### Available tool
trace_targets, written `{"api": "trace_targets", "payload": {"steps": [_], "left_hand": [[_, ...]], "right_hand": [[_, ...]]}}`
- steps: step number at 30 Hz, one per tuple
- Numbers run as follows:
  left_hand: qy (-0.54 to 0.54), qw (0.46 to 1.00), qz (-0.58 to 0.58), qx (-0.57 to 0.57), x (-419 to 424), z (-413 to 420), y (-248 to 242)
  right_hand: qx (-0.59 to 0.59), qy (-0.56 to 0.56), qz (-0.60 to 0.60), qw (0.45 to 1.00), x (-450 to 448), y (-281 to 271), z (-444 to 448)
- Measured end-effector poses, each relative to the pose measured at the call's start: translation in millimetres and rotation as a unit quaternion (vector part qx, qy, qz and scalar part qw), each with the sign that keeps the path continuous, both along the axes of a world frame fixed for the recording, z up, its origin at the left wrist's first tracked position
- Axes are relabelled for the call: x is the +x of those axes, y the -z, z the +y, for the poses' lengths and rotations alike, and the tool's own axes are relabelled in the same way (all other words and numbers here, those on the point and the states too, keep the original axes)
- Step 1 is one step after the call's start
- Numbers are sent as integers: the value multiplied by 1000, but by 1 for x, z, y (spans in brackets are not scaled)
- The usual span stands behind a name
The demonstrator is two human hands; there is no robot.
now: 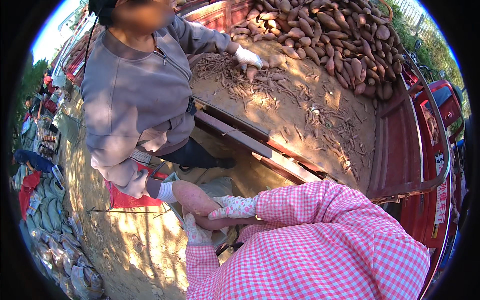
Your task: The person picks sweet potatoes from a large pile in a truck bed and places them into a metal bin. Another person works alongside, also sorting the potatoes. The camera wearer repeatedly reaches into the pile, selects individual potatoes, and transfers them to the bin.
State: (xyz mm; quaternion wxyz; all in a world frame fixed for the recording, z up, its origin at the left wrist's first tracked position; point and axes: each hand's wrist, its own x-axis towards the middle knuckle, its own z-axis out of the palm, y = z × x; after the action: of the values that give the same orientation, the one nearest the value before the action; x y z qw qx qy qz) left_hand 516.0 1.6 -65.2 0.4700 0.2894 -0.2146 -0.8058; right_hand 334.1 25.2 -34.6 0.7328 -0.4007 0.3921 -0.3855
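Note:
My right hand (233,207), in a floral-print glove, grips the right end of a large pinkish sweet potato (191,195). My left hand (197,229), in a matching glove, closes on the left end of a darker, long sweet potato (221,223), just under the large one. My right fingers touch this lower one too. A co-worker's white-gloved hand (167,192) is at the large sweet potato's left end. The co-worker's other gloved hand (248,58) touches sweet potatoes on the truck bed (296,123). A grey-green bag (221,186) lies partly hidden behind my hands.
Sweet potatoes (330,41) are heaped at the bed's far side, with thin roots (277,86) scattered on the dirty floor. The red metal bed edge (255,140) runs between the co-worker and the load. A red basin-like thing (135,195) is beside the co-worker. Filled bags (48,213) line the left.

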Motion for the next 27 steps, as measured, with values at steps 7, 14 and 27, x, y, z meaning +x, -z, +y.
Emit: {"api": "trace_targets", "payload": {"steps": [7, 14, 27], "left_hand": [[66, 986, -146, 42, 45, -13, 5], [54, 974, -220, 1, 116, -98, 66], [498, 384, -773, -87, 27, -144, 168]], "right_hand": [[-178, -9, 275, 945, 49, -14, -9], [-132, -135, 267, 945, 50, -24, -21], [226, 50, 493, 839, -116, 24, 141]]}}
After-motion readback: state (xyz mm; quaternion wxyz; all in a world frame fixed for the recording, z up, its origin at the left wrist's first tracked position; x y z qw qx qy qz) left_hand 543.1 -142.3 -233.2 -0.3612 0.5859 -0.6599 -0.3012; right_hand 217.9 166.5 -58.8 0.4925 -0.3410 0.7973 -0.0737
